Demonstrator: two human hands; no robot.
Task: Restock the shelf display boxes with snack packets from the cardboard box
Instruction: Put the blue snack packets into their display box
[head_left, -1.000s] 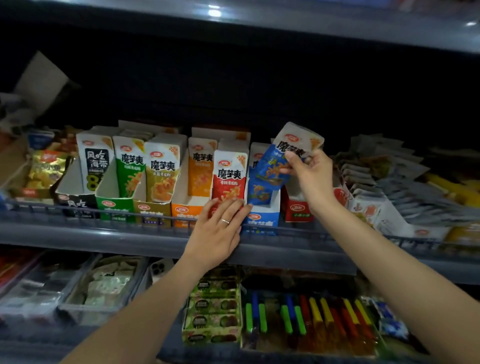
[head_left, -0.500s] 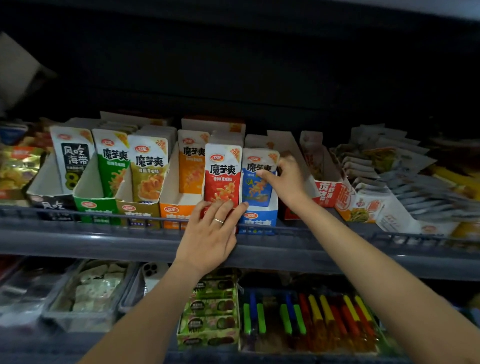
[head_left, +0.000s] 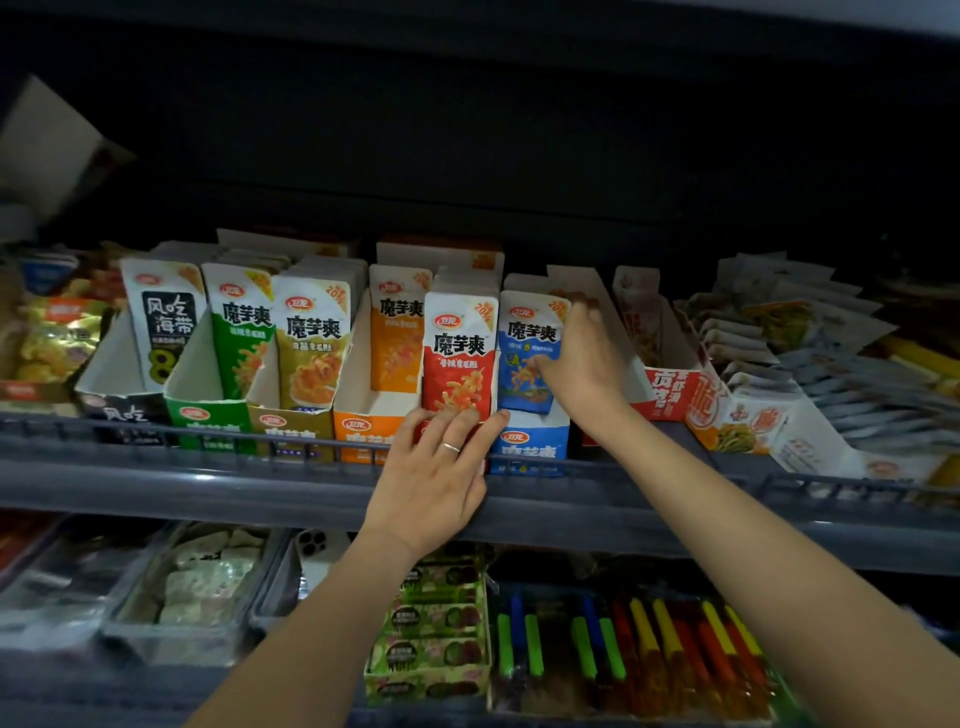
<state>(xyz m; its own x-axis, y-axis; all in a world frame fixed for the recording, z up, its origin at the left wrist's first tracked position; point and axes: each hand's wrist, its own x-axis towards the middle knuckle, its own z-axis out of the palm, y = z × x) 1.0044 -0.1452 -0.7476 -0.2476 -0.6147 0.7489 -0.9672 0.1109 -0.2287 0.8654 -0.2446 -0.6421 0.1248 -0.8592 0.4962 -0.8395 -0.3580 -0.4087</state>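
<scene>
dim shelf (head_left: 208, 483): open left hand (head_left: 441, 483) steadies the red packet (head_left: 457, 358) so the right hand (head_left: 582, 364), gripping the blue packet (head_left: 524, 358), seats it upright.

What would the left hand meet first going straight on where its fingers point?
The red snack packet standing upright just ahead; the left hand's fingertips seem to touch its lower edge.

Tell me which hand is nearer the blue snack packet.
Right. The right hand grips the blue snack packet at its right edge; the left hand rests lower left, below the red snack packet.
</scene>
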